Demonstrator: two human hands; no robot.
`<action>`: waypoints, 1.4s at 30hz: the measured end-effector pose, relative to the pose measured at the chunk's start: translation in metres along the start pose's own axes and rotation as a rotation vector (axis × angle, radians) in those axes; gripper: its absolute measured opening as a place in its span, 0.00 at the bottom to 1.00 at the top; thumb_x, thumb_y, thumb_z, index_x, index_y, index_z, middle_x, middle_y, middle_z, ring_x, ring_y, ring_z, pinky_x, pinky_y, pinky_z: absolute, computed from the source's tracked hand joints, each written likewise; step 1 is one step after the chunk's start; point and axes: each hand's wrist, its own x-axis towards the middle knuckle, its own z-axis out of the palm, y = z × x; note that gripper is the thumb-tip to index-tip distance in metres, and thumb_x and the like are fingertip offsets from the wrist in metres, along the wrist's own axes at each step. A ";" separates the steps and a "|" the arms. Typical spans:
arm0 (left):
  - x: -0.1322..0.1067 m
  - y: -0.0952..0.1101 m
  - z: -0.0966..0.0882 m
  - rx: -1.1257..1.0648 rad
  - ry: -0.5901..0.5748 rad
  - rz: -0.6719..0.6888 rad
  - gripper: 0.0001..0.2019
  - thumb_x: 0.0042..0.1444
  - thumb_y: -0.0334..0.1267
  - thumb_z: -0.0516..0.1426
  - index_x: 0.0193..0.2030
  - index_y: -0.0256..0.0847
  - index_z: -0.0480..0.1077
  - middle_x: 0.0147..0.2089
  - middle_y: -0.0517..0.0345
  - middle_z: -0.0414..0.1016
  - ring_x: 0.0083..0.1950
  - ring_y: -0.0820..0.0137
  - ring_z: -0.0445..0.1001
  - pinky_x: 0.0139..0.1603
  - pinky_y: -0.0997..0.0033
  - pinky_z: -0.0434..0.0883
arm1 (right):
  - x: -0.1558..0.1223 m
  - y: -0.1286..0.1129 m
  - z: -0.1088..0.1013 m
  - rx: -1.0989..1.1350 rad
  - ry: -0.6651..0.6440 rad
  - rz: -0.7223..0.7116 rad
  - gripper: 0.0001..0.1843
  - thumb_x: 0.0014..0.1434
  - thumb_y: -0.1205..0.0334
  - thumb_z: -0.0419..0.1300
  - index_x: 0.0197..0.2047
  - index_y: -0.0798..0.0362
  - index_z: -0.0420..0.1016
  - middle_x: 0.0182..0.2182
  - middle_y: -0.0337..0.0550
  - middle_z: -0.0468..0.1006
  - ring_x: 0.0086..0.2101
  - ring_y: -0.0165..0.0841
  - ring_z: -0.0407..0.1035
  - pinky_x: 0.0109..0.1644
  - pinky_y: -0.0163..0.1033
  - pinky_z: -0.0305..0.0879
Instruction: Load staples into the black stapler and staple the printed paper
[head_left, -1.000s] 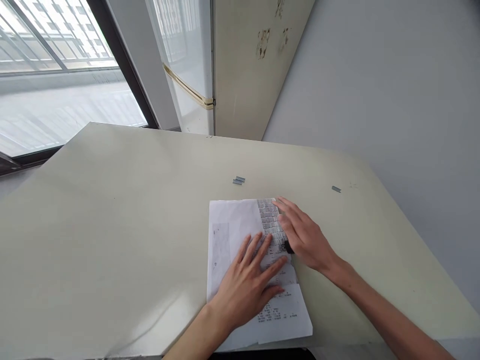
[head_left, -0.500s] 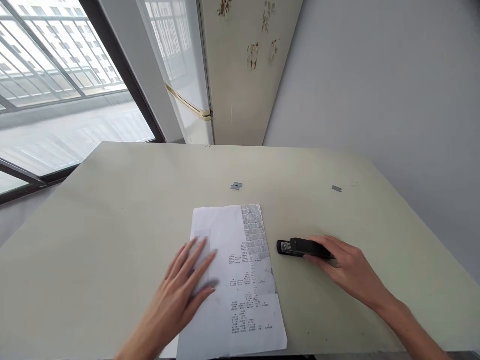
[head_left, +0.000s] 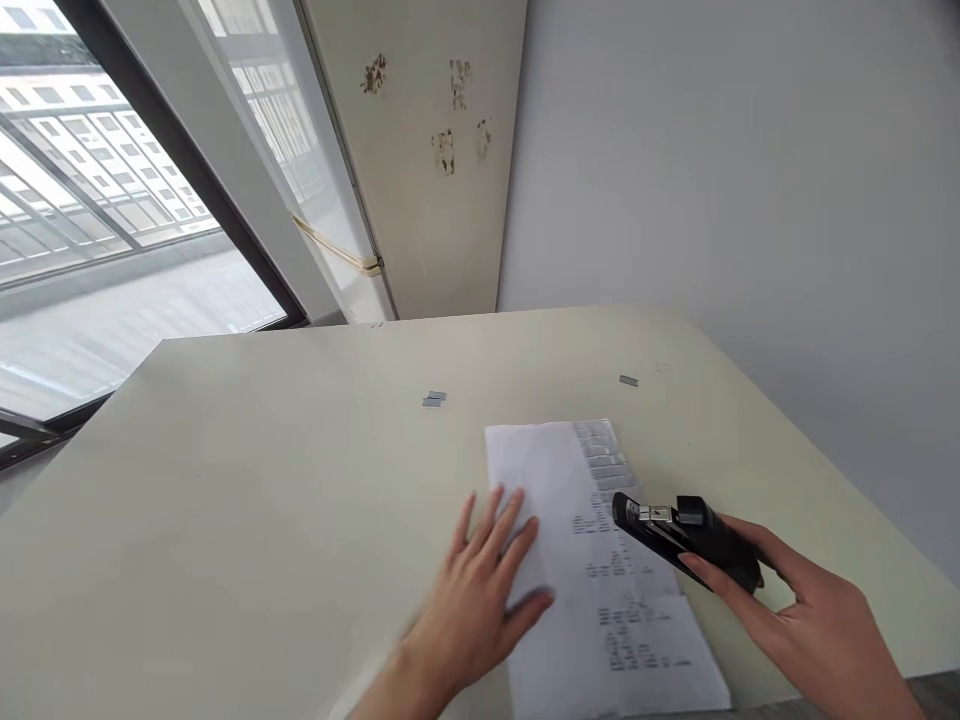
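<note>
My left hand point(head_left: 480, 590) lies with fingers spread on the left part of a printed paper sheet point(head_left: 555, 520). Rows of staples run down the sheet's upper right side, or print that looks like them; I cannot tell which. In my right hand point(head_left: 802, 600) is a black stapler point(head_left: 697, 540), gripped by its rear between thumb and fingers. It is tilted, its front end pointing left over the sheet's right edge, with the metal part at the front exposed.
Small grey staple strips point(head_left: 433, 399) lie on the pale table point(head_left: 262, 500) beyond the sheet. Another strip point(head_left: 628, 380) lies farther right. A fridge point(head_left: 427, 230) stands past the table's far edge, beside a window point(head_left: 112, 220) and a grey wall point(head_left: 675, 180).
My right hand has raised the stapler off the table and tilted it over the sheet's right edge. The sheet and my left hand have shifted right. The view has turned slightly.
</note>
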 end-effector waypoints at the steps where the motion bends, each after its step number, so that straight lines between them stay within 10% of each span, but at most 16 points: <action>1: 0.016 0.007 0.009 -0.029 0.003 0.005 0.30 0.72 0.52 0.56 0.75 0.42 0.60 0.82 0.48 0.48 0.83 0.52 0.44 0.80 0.39 0.50 | -0.002 -0.002 -0.002 -0.001 0.015 0.000 0.30 0.57 0.30 0.63 0.51 0.44 0.80 0.30 0.38 0.80 0.16 0.28 0.56 0.27 0.39 0.67; 11: 0.117 0.061 0.062 -0.268 0.090 0.126 0.33 0.74 0.51 0.52 0.77 0.35 0.54 0.79 0.39 0.55 0.82 0.51 0.45 0.81 0.43 0.49 | 0.024 -0.029 -0.001 0.090 0.122 -0.130 0.25 0.59 0.36 0.66 0.49 0.46 0.80 0.23 0.35 0.75 0.14 0.28 0.56 0.21 0.36 0.61; 17: 0.069 -0.011 0.017 -0.476 0.084 0.177 0.18 0.70 0.37 0.55 0.65 0.42 0.71 0.71 0.46 0.71 0.78 0.55 0.61 0.79 0.48 0.56 | 0.054 -0.079 0.029 0.130 0.047 -0.360 0.19 0.64 0.41 0.65 0.49 0.45 0.80 0.29 0.37 0.78 0.20 0.30 0.63 0.28 0.36 0.66; 21: 0.031 -0.088 -0.020 -0.641 0.328 -0.314 0.11 0.70 0.44 0.56 0.48 0.45 0.79 0.53 0.51 0.83 0.56 0.60 0.80 0.62 0.59 0.73 | 0.076 -0.112 0.069 0.224 -0.108 -0.513 0.14 0.67 0.48 0.64 0.52 0.44 0.79 0.39 0.39 0.84 0.35 0.37 0.75 0.39 0.39 0.72; 25: 0.012 -0.137 -0.046 -0.662 0.533 -0.582 0.16 0.71 0.50 0.52 0.47 0.41 0.76 0.40 0.53 0.79 0.41 0.65 0.77 0.46 0.66 0.74 | 0.089 -0.137 0.109 0.246 -0.267 -0.616 0.13 0.68 0.53 0.64 0.54 0.43 0.78 0.45 0.41 0.86 0.41 0.41 0.78 0.44 0.43 0.74; 35: 0.008 -0.138 -0.050 -0.799 0.502 -0.668 0.17 0.68 0.52 0.55 0.44 0.41 0.77 0.33 0.59 0.74 0.34 0.68 0.72 0.36 0.71 0.67 | 0.093 -0.146 0.145 0.237 -0.394 -0.753 0.14 0.69 0.52 0.63 0.56 0.40 0.78 0.46 0.40 0.86 0.46 0.42 0.79 0.49 0.46 0.75; 42: 0.009 -0.136 -0.047 -0.783 0.478 -0.676 0.15 0.68 0.50 0.55 0.45 0.42 0.78 0.34 0.58 0.76 0.35 0.68 0.72 0.38 0.71 0.68 | 0.091 -0.133 0.150 0.552 -0.475 -0.477 0.25 0.77 0.44 0.44 0.57 0.47 0.76 0.55 0.48 0.83 0.56 0.42 0.75 0.62 0.48 0.68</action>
